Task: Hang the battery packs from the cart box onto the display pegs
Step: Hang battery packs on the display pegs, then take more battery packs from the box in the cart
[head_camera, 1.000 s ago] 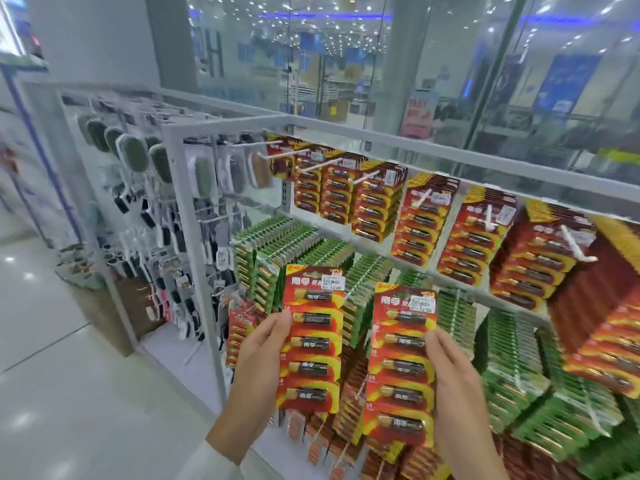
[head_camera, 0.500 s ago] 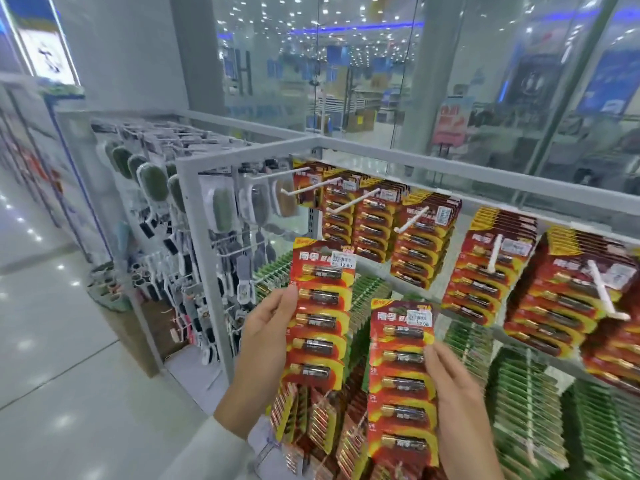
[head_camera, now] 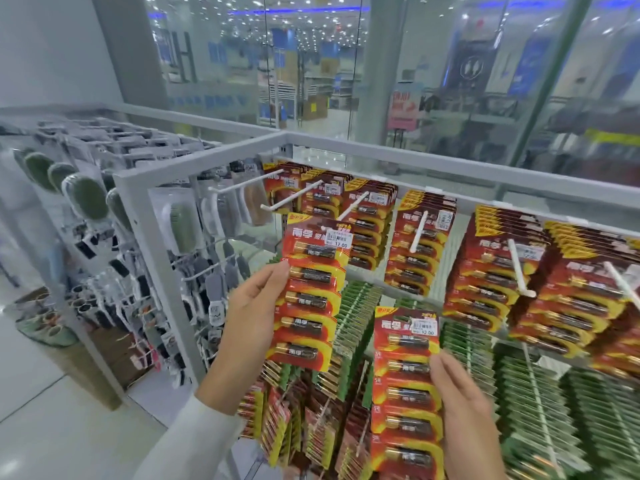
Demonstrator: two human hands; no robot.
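Observation:
My left hand (head_camera: 254, 306) grips a red and yellow battery pack (head_camera: 311, 292) by its left edge and holds it up in front of the top row of white pegs (head_camera: 348, 209); a peg tip sits at the pack's top. Lower right, my right hand (head_camera: 460, 407) holds a second, matching battery pack (head_camera: 405, 382) by its right edge. Two bare white pegs (head_camera: 249, 180) stick out at the top left of the rack. The other top pegs (head_camera: 419, 233) carry stacks of the same red packs. The cart box is out of view.
A grey metal rack frame (head_camera: 149, 244) stands to the left, with hung brushes and small goods (head_camera: 83, 199) beyond it. Green battery packs (head_camera: 360, 306) fill the middle row, red ones the bottom. A glass wall (head_camera: 346, 64) rises behind the rack.
My left hand has lifted its pack up to the top row of pegs. The right hand's pack has stayed low. The camera has moved closer to the rack.

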